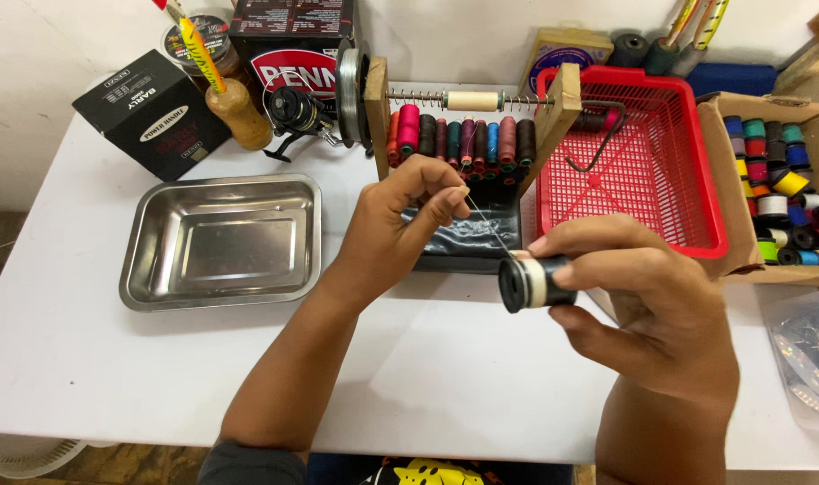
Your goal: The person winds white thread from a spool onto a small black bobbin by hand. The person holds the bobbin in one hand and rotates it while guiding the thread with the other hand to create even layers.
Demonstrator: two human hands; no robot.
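Right hand, near the white table's front edge, grips a small black spool wound with pale thread, fingers closed around it. Left hand pinches the fine taut thread end above it. Beyond stands a wooden rack of coloured spools. Risk: overtension could snap the thread or slip it from the pinch.

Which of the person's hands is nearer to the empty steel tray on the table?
Left. The left hand pinches a thread just right of the steel tray, with a small gap between. The right hand holds a black spool farther right, near the red basket.
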